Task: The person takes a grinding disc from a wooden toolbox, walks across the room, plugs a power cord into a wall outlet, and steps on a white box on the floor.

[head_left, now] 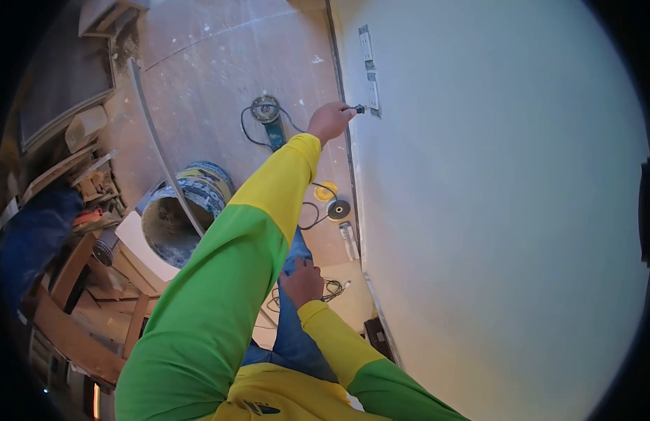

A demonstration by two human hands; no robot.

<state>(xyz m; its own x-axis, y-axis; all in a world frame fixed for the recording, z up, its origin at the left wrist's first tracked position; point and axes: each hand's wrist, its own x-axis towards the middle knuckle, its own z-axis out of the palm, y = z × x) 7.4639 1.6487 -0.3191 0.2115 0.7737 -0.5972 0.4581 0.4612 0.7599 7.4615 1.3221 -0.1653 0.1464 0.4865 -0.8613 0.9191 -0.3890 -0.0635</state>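
Note:
My left hand (330, 121) is stretched out to the wall, its fingers closed on a black plug (358, 109). The plug is close to the lower end of a white socket strip (373, 91) set in the wall; whether it touches the strip is hard to tell. A dark cord runs below this hand towards an angle grinder (270, 119) lying on the floor. My right hand (302, 282) rests on my leg in blue jeans (297, 330), fingers a little apart and nothing seen in them.
A large, stained bucket (213, 184) lies left of my left arm, with a long pale strip (153, 133) across it. A black disc (338, 209), a yellow disc (326, 191) and a coiled cable (332, 289) are by the wall (493, 210). Wood scraps (93, 186) are piled at left.

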